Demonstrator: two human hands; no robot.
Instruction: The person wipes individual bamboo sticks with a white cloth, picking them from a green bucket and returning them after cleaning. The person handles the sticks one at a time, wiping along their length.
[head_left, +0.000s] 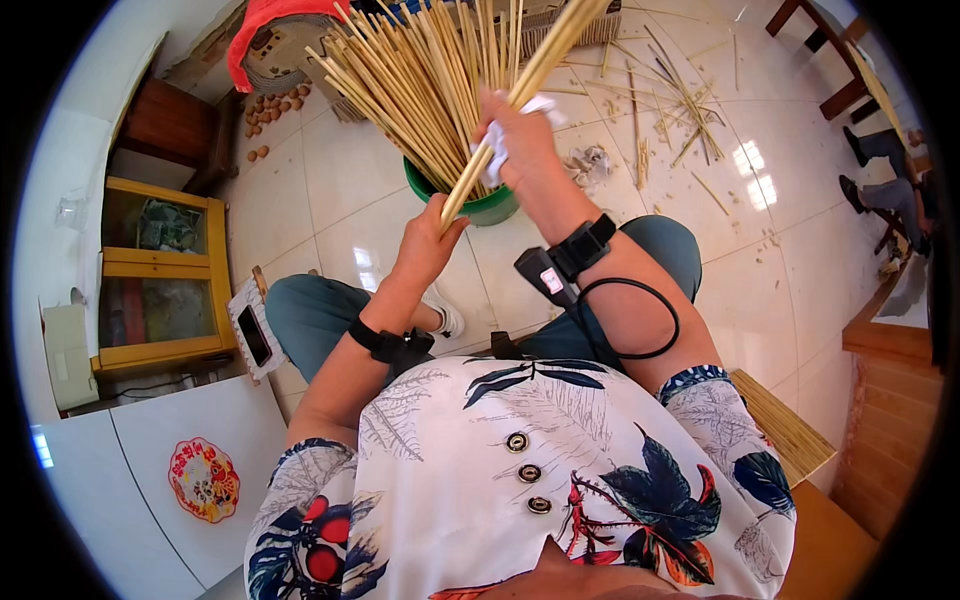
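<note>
My left hand (429, 241) grips the lower end of a few long pale reed or bamboo sticks (555, 52), which slant up to the right. Higher up, my right hand (521, 139) is closed around the same sticks with a white cloth or tissue (495, 154) wrapped against them. My right fingers are slightly blurred. Just beyond my hands, a green bucket (495, 208) stands on the floor, packed with many upright sticks (420, 97) that fan outward. Part of its rim is hidden behind my hands and the held sticks.
Loose stalks (697, 120) and crumpled tissue (589, 163) litter the tiled floor to the right. Eggs (274, 109) lie at the far left, near a yellow cabinet (214, 277). A phone (253, 335) rests on a stool at my left. Another person's legs (885, 196) show at far right.
</note>
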